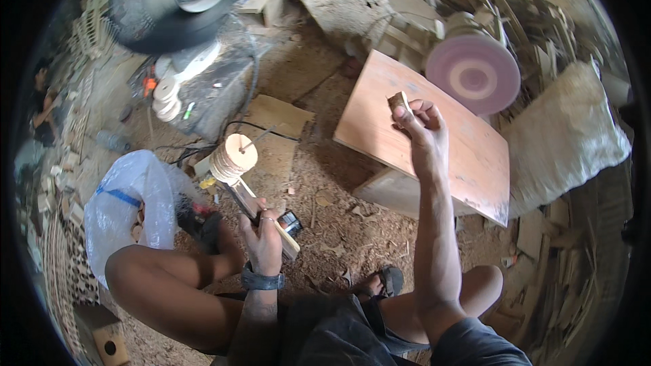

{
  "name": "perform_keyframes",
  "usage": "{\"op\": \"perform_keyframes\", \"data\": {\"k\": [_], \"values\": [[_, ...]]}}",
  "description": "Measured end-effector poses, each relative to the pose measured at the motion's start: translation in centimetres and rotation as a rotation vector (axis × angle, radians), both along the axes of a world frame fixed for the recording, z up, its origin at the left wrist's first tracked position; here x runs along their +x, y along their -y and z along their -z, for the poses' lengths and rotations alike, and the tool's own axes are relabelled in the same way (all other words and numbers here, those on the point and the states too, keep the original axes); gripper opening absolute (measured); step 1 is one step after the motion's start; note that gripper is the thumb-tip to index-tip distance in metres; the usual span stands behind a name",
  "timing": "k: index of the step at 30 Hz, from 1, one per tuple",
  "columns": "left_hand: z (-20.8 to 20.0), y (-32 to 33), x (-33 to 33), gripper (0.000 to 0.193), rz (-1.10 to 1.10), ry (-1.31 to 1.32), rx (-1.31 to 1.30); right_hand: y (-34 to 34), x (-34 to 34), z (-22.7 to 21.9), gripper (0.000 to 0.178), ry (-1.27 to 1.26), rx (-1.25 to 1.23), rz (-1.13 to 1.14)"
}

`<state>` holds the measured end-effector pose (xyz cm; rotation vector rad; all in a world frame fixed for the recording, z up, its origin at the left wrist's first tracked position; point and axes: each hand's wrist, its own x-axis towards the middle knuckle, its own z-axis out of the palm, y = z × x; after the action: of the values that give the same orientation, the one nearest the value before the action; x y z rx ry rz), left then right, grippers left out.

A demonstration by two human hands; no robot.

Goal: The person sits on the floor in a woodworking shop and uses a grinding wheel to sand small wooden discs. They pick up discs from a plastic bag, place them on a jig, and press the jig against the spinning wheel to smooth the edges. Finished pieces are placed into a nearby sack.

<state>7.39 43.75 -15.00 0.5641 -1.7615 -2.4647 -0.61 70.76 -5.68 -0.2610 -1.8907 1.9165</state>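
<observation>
My left hand (pixel 263 240), with a dark band at its wrist, is closed around a pale wooden strip (pixel 290 247). At the strip's far end is a stack of round wooden discs (pixel 234 156) with a thin rod standing out of the top one. A small dark object (pixel 290 222) shows just right of that hand; I cannot make out what it is. Above the slanted wooden board (pixel 468 163), my right hand (pixel 427 125) pinches a small block (pixel 399 103), brown on one face and pale along its edge.
A purple sanding disc (pixel 472 74) stands behind the board, a white sack (pixel 569 135) right of it. At the upper left is a large dark round machine part (pixel 180 0), blurred. More wooden discs (pixel 166 98) lie below it, near a clear plastic bag (pixel 139 183). Shavings cover the floor.
</observation>
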Motion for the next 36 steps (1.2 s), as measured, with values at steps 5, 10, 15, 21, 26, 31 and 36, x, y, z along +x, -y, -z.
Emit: {"op": "perform_keyframes", "data": {"k": [5, 10, 15, 21, 26, 31, 36], "values": [[-0.5, -2.7, -0.1, 0.031, 0.09, -0.061, -0.075, -6.9, 2.1, 0.4, 0.019, 0.034, 0.736, 0.282], [-1.0, -4.7, -0.2, 0.025, 0.263, -0.065, -0.202, -9.3, 2.8, 3.0, 0.045, 0.078, 0.972, 0.218], [-0.6, -6.4, -0.3, 0.022, 0.39, -0.115, -0.387, -11.2, 4.3, 4.2, 0.051, 0.03, 0.88, 0.448], [0.0, -8.8, -0.1, 0.02, 0.435, -0.202, -0.465, -10.6, 6.9, 3.5, 0.052, 0.16, 0.832, 0.43], [0.0, -10.3, 0.4, 0.022, 0.493, -0.158, -0.477, -6.0, 9.9, 0.7, 0.055, -0.002, 0.328, 0.339], [-0.4, -10.6, 0.7, 0.023, 0.49, -0.274, -0.667, -2.6, 11.0, -0.9, 0.038, -0.094, 0.263, 0.339], [-0.9, -10.1, 1.3, 0.026, 0.525, -0.239, -0.643, -1.8, 11.0, -0.5, 0.037, -0.167, 0.514, 0.484]]}}
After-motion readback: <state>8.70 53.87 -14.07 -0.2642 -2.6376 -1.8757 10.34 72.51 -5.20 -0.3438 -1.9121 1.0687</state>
